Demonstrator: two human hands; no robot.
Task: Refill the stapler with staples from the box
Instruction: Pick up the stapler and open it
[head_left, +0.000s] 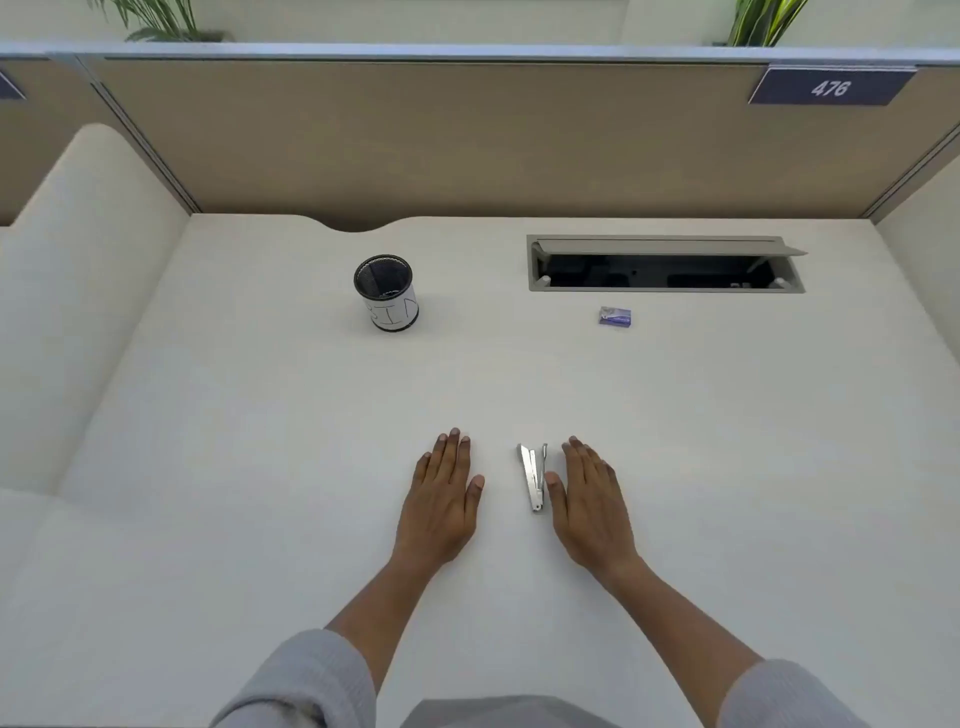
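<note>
A small silver stapler (534, 476) lies on the white desk (260, 415) between my hands, its two arms slightly spread at the far end. My left hand (441, 499) rests flat on the desk a little to its left, holding nothing. My right hand (592, 501) lies flat just right of the stapler, thumb close beside it, also holding nothing. A small purple staple box (615, 316) sits farther back on the right, well beyond both hands.
A black mesh pen cup (387, 292) with a white label stands at the back centre-left. An open cable hatch (665, 265) is sunk into the desk behind the staple box. Beige partition walls enclose the desk at the back and sides.
</note>
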